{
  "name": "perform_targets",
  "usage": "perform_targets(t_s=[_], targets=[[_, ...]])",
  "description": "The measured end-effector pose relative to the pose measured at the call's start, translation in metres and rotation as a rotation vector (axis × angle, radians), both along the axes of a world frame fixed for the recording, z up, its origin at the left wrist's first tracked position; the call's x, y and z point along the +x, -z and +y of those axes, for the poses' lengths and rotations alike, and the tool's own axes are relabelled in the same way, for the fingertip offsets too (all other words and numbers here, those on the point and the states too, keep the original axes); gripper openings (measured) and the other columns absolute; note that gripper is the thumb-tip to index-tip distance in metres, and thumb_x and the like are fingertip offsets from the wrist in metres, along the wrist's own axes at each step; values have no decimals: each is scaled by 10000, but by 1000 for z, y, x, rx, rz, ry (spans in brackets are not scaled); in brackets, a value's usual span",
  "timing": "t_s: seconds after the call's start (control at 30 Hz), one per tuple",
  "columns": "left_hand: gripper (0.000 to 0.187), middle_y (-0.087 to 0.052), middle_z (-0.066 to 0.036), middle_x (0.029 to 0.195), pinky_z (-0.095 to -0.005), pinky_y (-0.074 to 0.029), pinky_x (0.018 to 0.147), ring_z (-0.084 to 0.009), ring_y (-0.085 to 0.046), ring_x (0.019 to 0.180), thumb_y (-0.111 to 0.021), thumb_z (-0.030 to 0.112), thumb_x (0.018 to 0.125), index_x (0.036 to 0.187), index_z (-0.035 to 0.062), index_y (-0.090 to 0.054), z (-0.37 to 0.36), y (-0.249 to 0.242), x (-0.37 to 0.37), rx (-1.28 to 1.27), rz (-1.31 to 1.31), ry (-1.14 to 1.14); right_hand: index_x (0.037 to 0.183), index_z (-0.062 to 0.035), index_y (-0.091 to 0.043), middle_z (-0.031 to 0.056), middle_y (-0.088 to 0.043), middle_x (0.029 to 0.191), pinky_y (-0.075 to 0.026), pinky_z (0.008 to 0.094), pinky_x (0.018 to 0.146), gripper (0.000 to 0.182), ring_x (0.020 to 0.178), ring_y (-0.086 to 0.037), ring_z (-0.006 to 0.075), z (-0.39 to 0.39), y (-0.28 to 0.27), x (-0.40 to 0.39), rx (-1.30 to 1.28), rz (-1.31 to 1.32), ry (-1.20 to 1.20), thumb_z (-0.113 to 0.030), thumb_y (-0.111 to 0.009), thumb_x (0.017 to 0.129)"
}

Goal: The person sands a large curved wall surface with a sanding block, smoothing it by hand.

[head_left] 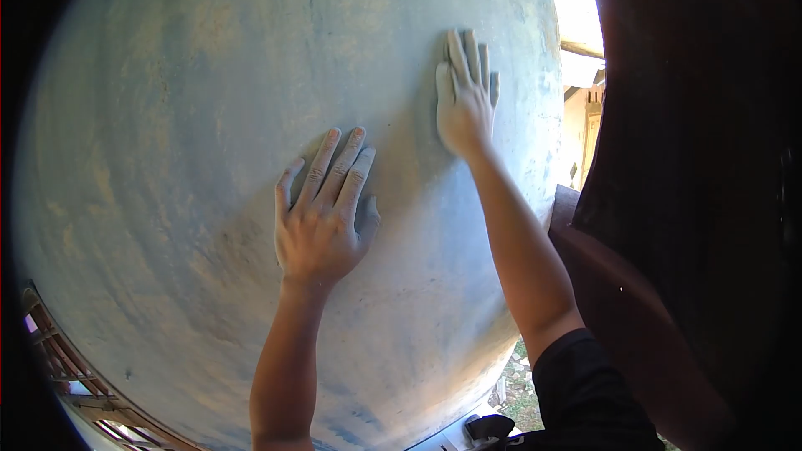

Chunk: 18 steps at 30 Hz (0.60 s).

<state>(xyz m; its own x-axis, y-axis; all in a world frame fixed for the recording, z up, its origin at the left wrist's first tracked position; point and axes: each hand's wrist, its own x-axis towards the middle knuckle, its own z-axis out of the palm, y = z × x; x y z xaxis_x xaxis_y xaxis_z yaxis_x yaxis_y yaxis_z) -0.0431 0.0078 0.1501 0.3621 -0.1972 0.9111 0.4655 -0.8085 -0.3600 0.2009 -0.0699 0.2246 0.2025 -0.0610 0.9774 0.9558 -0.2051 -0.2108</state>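
Note:
A large wall [200,117] with a patchy blue-grey and tan surface fills most of the view. My left hand [324,209] lies against it near the middle, fingers spread and pointing up, with pale dust on the fingers. Higher and to the right, my right hand [469,96] rests on the same wall, fingers stretched upward and slightly apart, also coated in pale dust. Neither hand shows an object in it. Shadows fall on the wall beside both hands.
A slatted wooden frame [92,401] is at the lower left. Beyond the wall's right edge are a bright building [581,129] and a dark brown surface [618,284]. Grass and rubble [520,392] show at the bottom, near a dark shoe [489,427].

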Motion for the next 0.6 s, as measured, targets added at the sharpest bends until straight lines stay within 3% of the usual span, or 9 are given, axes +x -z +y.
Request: perform_targets(t_s=[0.1,0.27,0.33,0.43,0.53,0.6], targets=[[558,-571,33,1589,-467,-339,1191,-189,-466,1518,-734,201,851,1402,198,-646,-1,0,-2,-12,-5,9,1700,-271,-268,45,-176,1787,-24,569,1322,579,1652,-92,305,7,-9,-12,25,52,-23,-419,-318,1142],[519,-581,13,1581,-469,-350,1184,-198,-483,1508,-723,185,855,1370,193,-665,4,1,-7,-29,-14,47,1688,-313,-295,46,-162,1789,-35,601,1318,558,1647,-105,341,8,119,-77,-299,-160,-32,-381,-349,1137],[508,-583,6,1578,-471,-354,1182,-203,-491,1503,-718,178,856,1362,191,-669,7,3,-9,-17,-20,63,1684,-317,-308,50,-179,1785,-29,588,1321,542,1644,-120,339,-1,147,-56,-363,-182,-26,-350,-324,1143],[499,-589,2,1573,-468,-377,1169,-204,-507,1494,-717,159,850,1347,179,-675,3,1,-5,18,-22,61,1688,-296,-302,59,-181,1783,-31,559,1329,547,1644,-123,327,-8,115,1,-201,-116,52,-366,-318,1146],[493,-596,0,1568,-463,-381,1170,-198,-509,1492,-723,144,836,1326,174,-684,1,2,-1,5,-18,51,1689,-269,-297,71,-161,1785,-13,549,1329,554,1649,-86,307,-20,32,59,63,83,-6,-405,-290,1152],[494,-599,-1,1564,-464,-380,1172,-197,-511,1491,-725,138,830,1322,174,-684,2,4,2,19,-33,56,1690,-259,-294,84,-148,1786,4,540,1329,558,1649,-73,319,-17,-13,80,108,157,23,-414,-258,1155]])
